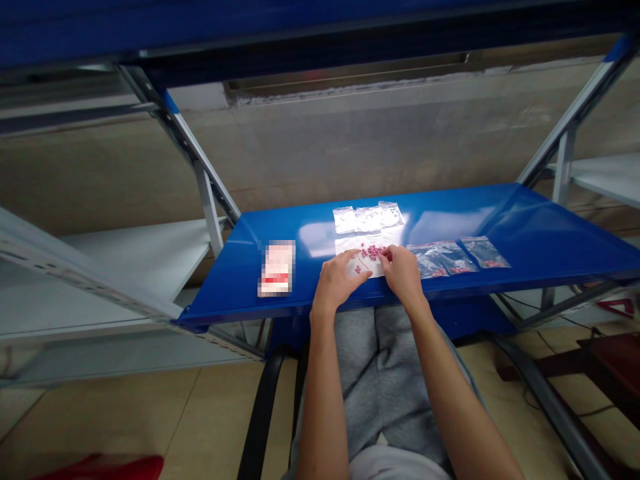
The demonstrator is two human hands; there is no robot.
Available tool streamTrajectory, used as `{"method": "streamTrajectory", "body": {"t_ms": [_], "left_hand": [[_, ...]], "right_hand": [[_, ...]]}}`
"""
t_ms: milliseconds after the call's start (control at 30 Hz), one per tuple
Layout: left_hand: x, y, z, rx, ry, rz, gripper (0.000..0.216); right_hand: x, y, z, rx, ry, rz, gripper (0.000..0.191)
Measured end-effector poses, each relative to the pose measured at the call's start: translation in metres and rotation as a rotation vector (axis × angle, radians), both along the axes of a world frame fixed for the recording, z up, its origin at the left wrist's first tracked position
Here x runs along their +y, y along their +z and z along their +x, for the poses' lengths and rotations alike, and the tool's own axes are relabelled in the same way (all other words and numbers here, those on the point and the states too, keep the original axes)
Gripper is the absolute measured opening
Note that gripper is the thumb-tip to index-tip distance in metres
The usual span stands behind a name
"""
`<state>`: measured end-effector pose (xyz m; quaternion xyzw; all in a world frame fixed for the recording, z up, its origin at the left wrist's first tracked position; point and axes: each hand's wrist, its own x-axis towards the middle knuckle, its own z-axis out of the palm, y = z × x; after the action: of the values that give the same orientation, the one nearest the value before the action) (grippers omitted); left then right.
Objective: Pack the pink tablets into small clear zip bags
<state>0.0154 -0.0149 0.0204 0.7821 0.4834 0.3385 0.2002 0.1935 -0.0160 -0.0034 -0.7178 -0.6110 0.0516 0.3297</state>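
Small round red pieces [373, 253] lie in a cluster on a white sheet [345, 247]; a few sit apart near its front edge. My left hand [341, 279] rests at the sheet's left side, thumb and fingers apart in a curve around the separate pieces. At the right edge of the cluster is my right hand [403, 272], its thumb and forefinger closed together. Whatever is between those fingertips is too small to make out. Just right of that hand, several clear zip bags [455, 256] hold red pieces at their bottoms.
Behind the sheet lie several small zip bags [367, 219] with pale contents. A blurred white-and-red packet [277, 267] is on the left of the blue shelf [540, 233]. Grey metal uprights [200, 167] flank the shelf, and another blue shelf [320, 33] hangs overhead.
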Motion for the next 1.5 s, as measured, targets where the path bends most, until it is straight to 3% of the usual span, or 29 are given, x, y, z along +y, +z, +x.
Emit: {"method": "streamTrajectory", "body": {"t_ms": [267, 533, 633, 800, 900, 1233, 1500], "left_hand": [[0.0, 0.0, 0.0, -0.04, -0.009, 0.016, 0.051], [0.001, -0.003, 0.001, -0.079, -0.034, 0.014, 0.048], [0.0, -0.003, 0.001, -0.066, -0.014, 0.007, 0.051], [0.0, -0.001, 0.001, -0.052, -0.013, 0.013, 0.051], [0.0, -0.001, 0.0, -0.048, -0.008, 0.011, 0.051], [-0.001, 0.0, 0.0, -0.044, -0.007, 0.01, 0.05], [0.0, -0.001, 0.001, -0.047, -0.002, 0.009, 0.05]], "right_hand": [[-0.005, 0.014, -0.001, 0.323, 0.266, 0.103, 0.013], [-0.007, 0.019, -0.003, 0.353, 0.41, 0.034, 0.021], [-0.006, 0.017, 0.003, 0.342, 0.357, 0.064, 0.023], [-0.003, 0.006, 0.016, 0.163, 0.081, 0.141, 0.02], [0.0, -0.002, 0.02, 0.066, -0.003, 0.142, 0.021], [0.004, -0.015, 0.01, -0.017, -0.043, 0.085, 0.019], [0.002, -0.007, 0.008, 0.001, -0.032, 0.106, 0.018]]}}
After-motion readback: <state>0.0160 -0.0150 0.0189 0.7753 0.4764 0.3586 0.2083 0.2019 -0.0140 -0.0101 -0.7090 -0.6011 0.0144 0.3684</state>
